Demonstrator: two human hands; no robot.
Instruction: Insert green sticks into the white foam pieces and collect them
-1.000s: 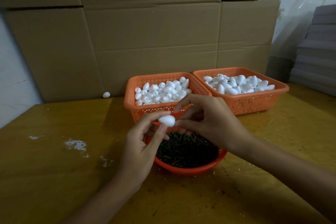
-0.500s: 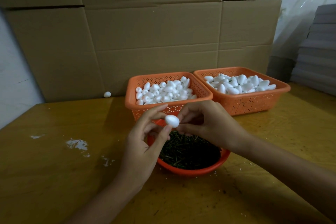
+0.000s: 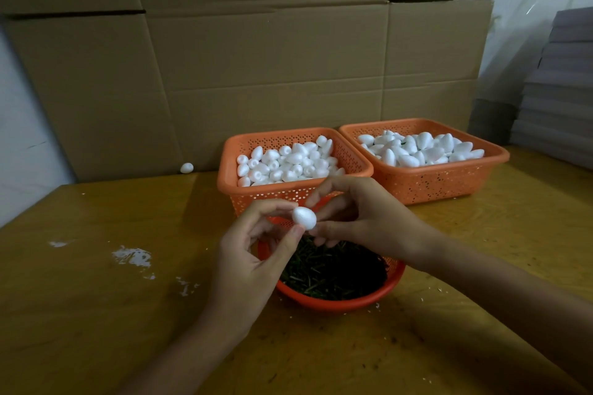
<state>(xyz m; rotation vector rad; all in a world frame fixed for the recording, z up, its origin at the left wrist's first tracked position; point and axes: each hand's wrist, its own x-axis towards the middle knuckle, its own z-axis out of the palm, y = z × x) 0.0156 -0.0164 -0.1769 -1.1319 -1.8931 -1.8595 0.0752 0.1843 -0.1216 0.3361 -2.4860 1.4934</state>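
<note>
My left hand (image 3: 253,253) pinches a white egg-shaped foam piece (image 3: 304,217) between thumb and fingers, above the round orange bowl (image 3: 340,302) of green sticks (image 3: 333,272). My right hand (image 3: 359,215) is right against the foam piece with its fingers curled at the piece's right end; any stick in them is hidden. Behind, the left orange basket (image 3: 231,170) holds several plain foam pieces. The right orange basket (image 3: 449,183) holds several more, with bits of green showing among them.
A wooden table (image 3: 96,314) carries white foam crumbs (image 3: 131,256) at the left. One loose foam piece (image 3: 186,167) lies by the cardboard wall (image 3: 256,58) at the back. Grey stacked sheets (image 3: 558,90) stand at the far right.
Both hands have stayed together over the bowl, with the foam piece turned slightly in my left fingers and my right fingers closing in on its end.
</note>
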